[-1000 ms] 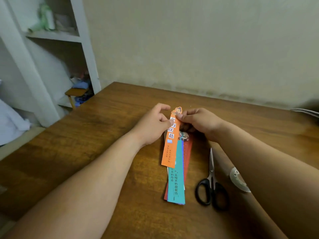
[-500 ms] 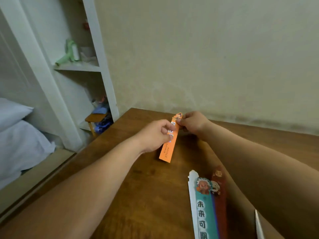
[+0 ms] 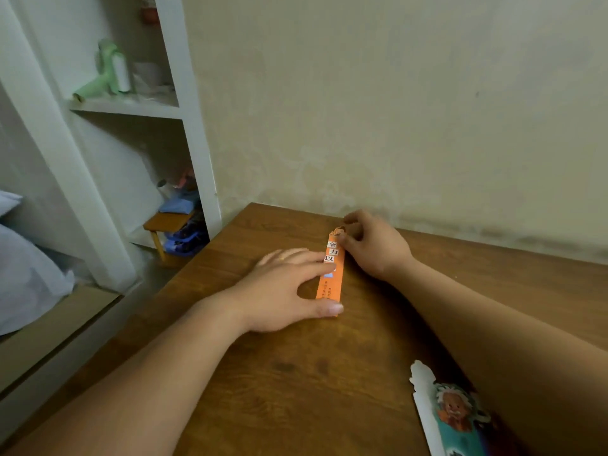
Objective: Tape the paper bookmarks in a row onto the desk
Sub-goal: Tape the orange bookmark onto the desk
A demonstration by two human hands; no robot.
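We hold the orange bookmark [image 3: 329, 287] flat on the far left of the desk [image 3: 296, 373], our left hand [image 3: 279, 287] pressing it with spread, straight fingers and thumb so it cannot slide while our right hand [image 3: 375, 248] pinches its far tip, probably to square it for taping.
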